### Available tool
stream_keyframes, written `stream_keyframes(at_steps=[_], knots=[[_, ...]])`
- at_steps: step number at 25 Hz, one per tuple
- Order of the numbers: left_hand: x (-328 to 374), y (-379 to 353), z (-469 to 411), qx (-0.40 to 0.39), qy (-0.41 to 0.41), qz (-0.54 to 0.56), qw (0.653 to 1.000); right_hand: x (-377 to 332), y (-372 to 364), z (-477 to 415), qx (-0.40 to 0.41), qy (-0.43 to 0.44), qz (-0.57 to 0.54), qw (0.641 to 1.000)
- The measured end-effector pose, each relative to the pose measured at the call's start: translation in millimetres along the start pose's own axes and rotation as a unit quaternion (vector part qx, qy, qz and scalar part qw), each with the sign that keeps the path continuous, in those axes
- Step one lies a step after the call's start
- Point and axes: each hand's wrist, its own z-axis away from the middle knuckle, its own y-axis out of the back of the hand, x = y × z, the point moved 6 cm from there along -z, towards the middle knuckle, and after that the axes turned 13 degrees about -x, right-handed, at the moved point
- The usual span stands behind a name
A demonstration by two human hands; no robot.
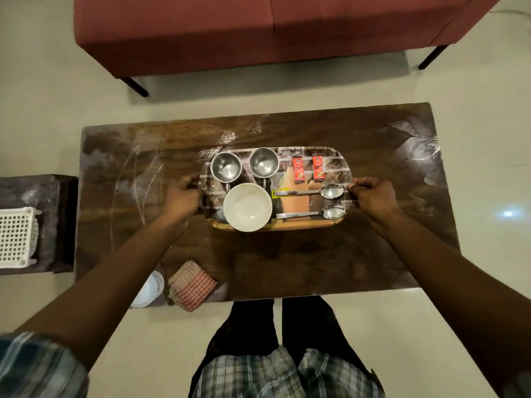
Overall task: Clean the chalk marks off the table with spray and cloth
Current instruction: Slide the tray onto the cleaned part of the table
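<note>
Seen from above, a person stands at the near edge of a dark brown rectangular wooden table (287, 262). The left hand (184, 193) and right hand (373, 196) each curl their fingers round opposite short ends of an oblong patterned serving tray (290, 224) at the table's middle. On the tray sit two shiny steel cups (226, 167), a round white bowl (247, 206), two steel spoons (311, 192) and two red sachets (298, 169). White chalk marks (133, 173) curve across the table's left part and smear its right end. A folded red-and-white checked cloth (192, 285) lies at the near left corner, just beside a white round container (149, 290) half hidden by the left forearm; whether that is the spray cannot be told. A red sofa (258, 30) stands beyond the table.
</note>
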Motion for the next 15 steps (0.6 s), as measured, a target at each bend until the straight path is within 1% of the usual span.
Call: stream_keyframes(at_steps=[7,11,15], knots=[[-39,-2,-78,0.026,0.063,-0.031,0.997,40,-31,-89,-0.025,-0.043,0.063,0.997],[-68,-4,-117,0.033,0.072,-0.047,0.996,74,-39,-128,-0.015,-0.072,0.083,0.994],[-95,-11,-138,0.015,0.077,-0.064,0.995,102,-48,-151,-0.013,-0.094,0.086,0.992]])
